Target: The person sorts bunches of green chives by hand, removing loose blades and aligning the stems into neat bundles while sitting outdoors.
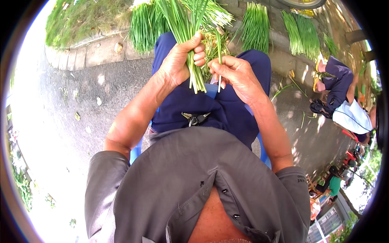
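My left hand (182,60) is wrapped round a bunch of garlic chives (195,77), with the pale cut ends pointing down toward me and the green leaves fanning out beyond my fist. Just to its right, my right hand (233,73) pinches a single chive stalk (219,48) between thumb and fingers, apart from the bunch. Both hands are above my lap, between my knees. A heap of yellowish trimmings (212,42) lies on the ground behind them, partly hidden by my hands.
Bundles of chives lie along the kerb: one at far left (148,26), one at far right of my knee (255,26), and more (302,34) beyond. A blue stool (264,156) is under me. At right sits another person (350,107). A wheel (304,3) shows at the top.
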A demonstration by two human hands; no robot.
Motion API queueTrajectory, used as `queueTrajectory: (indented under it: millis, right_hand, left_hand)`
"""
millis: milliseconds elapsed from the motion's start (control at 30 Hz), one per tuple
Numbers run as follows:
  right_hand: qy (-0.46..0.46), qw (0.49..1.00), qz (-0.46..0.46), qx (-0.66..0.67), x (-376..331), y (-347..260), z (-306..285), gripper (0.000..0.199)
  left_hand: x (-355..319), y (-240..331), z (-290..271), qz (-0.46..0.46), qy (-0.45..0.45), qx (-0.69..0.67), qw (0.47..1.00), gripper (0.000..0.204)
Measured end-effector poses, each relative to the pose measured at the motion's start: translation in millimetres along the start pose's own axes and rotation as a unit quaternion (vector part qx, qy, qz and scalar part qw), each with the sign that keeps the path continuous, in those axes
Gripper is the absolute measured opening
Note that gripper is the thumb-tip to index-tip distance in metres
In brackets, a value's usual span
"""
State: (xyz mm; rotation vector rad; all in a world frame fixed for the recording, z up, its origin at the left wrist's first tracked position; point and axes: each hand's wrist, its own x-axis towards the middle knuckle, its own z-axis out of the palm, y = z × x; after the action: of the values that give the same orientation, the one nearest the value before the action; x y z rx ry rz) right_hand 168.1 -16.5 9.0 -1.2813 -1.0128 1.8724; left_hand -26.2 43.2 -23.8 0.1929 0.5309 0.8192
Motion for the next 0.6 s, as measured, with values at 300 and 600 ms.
queueTrajectory:
  millis: [300, 600]
  right_hand:
    - [-0.014, 1.0, -0.018, -0.016, -2.7, -3.5, 4.8, 0.023]
    - [-0.037, 0.997, 0.037, -0.055, -0.9, -4.8, -0.4, 0.029]
  left_hand:
    - [-4.8, -4.8, 8.7, -0.032, 0.037, 0.136, 0.989, 0.025]
    - [-4.0, -1.0, 7.8, -0.02, 0.021, 0.108, 0.994, 0.019]
